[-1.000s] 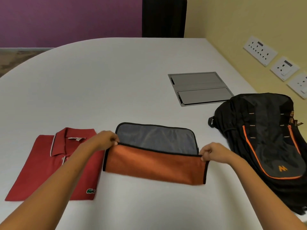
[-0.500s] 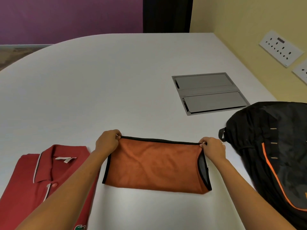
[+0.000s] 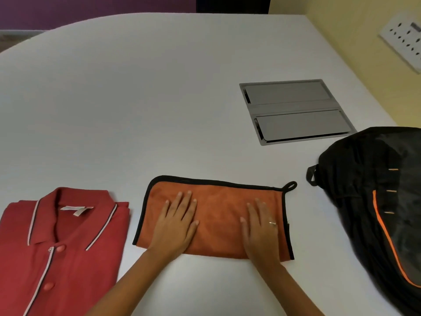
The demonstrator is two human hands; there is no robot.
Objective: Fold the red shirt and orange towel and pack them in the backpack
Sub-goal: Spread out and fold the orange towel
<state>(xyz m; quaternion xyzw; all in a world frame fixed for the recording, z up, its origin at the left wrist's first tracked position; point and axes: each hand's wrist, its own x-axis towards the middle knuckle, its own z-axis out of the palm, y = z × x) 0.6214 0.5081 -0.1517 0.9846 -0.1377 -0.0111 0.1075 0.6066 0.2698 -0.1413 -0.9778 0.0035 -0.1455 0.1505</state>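
Note:
The orange towel (image 3: 218, 210), edged in black with a small loop at its far right corner, lies folded in half on the white table in front of me. My left hand (image 3: 176, 223) rests flat on its left half, fingers spread. My right hand (image 3: 259, 226), with a ring, lies flat on its right half. The red polo shirt (image 3: 59, 247) sits folded at the left, collar up. The black backpack (image 3: 378, 201) with orange trim lies at the right edge, and I cannot tell whether it is unzipped.
A grey metal cable hatch (image 3: 296, 110) is set into the white table (image 3: 136, 87) beyond the backpack. A yellow wall with a white socket plate (image 3: 403, 42) runs along the right. A dark chair back stands at the table's far edge.
Both hands carried the towel's near edge over to the far edge, covering the grey side, then let go and now lie flat on the folded towel.

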